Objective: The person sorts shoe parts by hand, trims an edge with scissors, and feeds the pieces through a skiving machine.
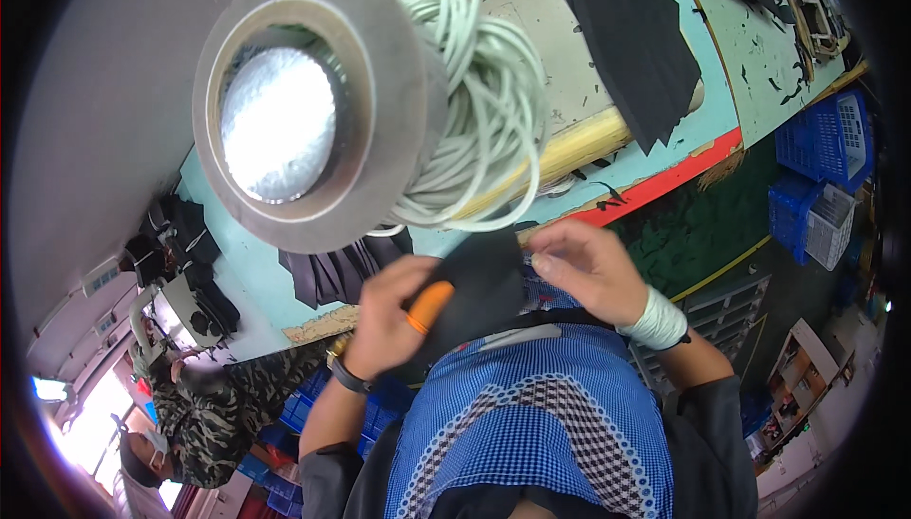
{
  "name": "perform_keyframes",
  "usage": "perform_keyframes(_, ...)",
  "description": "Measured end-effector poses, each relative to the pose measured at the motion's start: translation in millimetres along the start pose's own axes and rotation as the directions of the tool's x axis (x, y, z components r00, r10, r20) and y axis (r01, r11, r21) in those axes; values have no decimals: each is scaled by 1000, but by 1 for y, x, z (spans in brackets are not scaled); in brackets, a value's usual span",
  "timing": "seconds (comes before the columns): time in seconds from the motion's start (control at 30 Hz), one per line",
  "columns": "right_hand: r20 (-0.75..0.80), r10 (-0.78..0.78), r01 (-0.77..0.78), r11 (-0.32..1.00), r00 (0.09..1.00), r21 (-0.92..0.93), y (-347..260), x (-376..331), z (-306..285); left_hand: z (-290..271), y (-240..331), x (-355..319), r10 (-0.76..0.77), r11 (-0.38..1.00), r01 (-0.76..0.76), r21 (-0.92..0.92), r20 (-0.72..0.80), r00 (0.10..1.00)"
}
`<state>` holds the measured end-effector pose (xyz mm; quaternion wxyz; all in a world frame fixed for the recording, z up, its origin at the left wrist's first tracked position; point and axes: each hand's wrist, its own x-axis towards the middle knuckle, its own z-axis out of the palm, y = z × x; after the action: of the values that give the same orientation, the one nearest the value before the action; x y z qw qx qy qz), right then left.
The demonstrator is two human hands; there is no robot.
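Just above my lap, my left hand [384, 315] is closed on a piece of black cloth [479, 282], slightly blurred. A bright orange piece [430, 307] shows at the thumb, lying against the cloth; whether it is a finger cover or a tool I cannot tell. My right hand [593, 272], with a white band round its wrist, is beside the cloth's right edge. Its thumb and fingers are apart with nothing visible between them. A row of dark cloth pieces [346, 268] lies on the table edge beyond my left hand.
A round metal fixture [323, 106] and a bundle of pale cord [484, 111] hang close overhead. Stacked black cloth [638, 49] lies on the light-blue table [716, 54]. Blue crates [826, 139] stand at right. A person in camouflage clothing [223, 415] is at left, by a machine [180, 310].
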<state>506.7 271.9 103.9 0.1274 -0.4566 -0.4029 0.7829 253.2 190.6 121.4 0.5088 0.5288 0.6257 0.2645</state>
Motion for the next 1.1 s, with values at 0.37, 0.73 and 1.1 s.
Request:
perform_keyframes(0.37, 3, -396, 323, 745, 918, -584, -63, 45, -36, -62, -40, 21, -257, 962, 266, -52, 138, 956)
perform_keyframes(0.73, 37, -611, 266, 289, 791, -920, -66, 47, -33, -30, -52, 61, -236, 956, 225, 187, 41, 971)
perform_keyframes(1.1, 30, -708, 357, 319, 706, -878, -66, 51, -45, -60, -72, 15, -104, 958, 94, -271, -22, 994)
